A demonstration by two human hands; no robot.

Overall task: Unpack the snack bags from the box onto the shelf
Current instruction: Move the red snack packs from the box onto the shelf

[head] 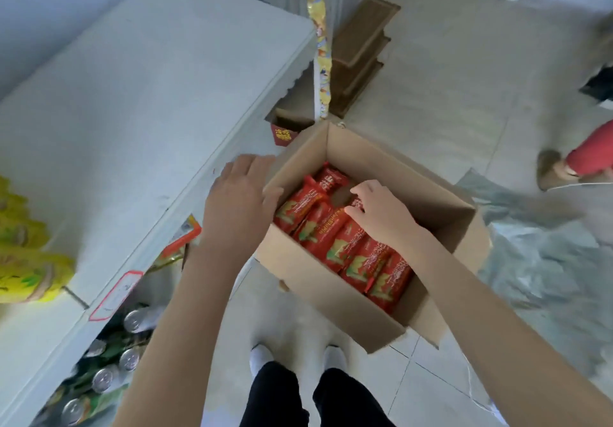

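An open cardboard box (pixel 335 297) stands on the floor in front of my feet. Several red snack bags (pixel 335 244) lie packed in a row inside it. My right hand (pixel 381 214) reaches into the box with its fingers curled on the top of one red bag near the middle. My left hand (pixel 238 201) rests over the box's left rim, fingers spread, holding nothing. The white shelf top (pixel 132 101) runs along the left, right beside the box.
Yellow snack bags (pixel 30 260) sit at the shelf's left end. Drink cans (pixel 106 377) fill the lower shelf level. A hanging strip of packets (pixel 321 45), a brown wooden stand (pixel 361 51), a small red box (pixel 283 133), crumpled plastic (pixel 544 254) and another person's foot (pixel 554 169) surround the box.
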